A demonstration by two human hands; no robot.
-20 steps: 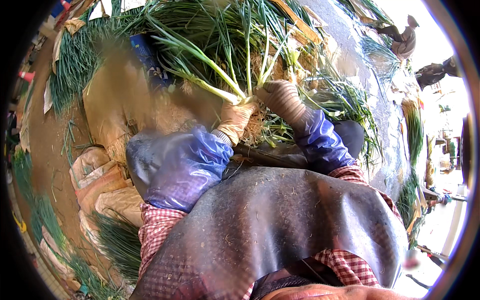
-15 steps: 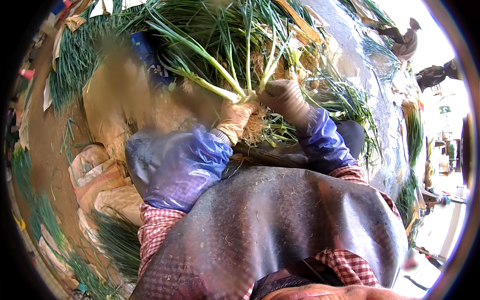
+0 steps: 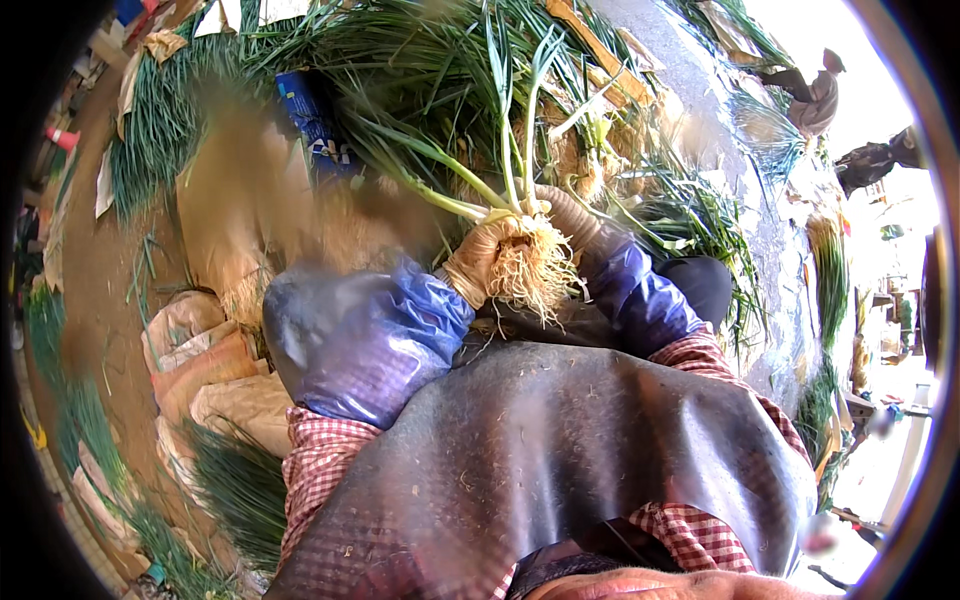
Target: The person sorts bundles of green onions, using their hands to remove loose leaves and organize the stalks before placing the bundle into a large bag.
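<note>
While our gloved left hand (image 3: 474,263) clamps the base of the green onion clump (image 3: 517,206) beyond the apron (image 3: 560,430), our right hand (image 3: 572,218) meets it from the right, its grip too hidden to tell. It's light and springy, we judge, with leaves (image 3: 498,62) that crease easily: best held low, just above these dangling roots (image 3: 540,268).

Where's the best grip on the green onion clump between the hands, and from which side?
Likely the pale stem bases, just above the roots, coming from the left, where the left hand is. They converge into a narrow neck there, while the leaves fan out above and the loose roots hang toward the body. The right hand occupies the other side.
</note>
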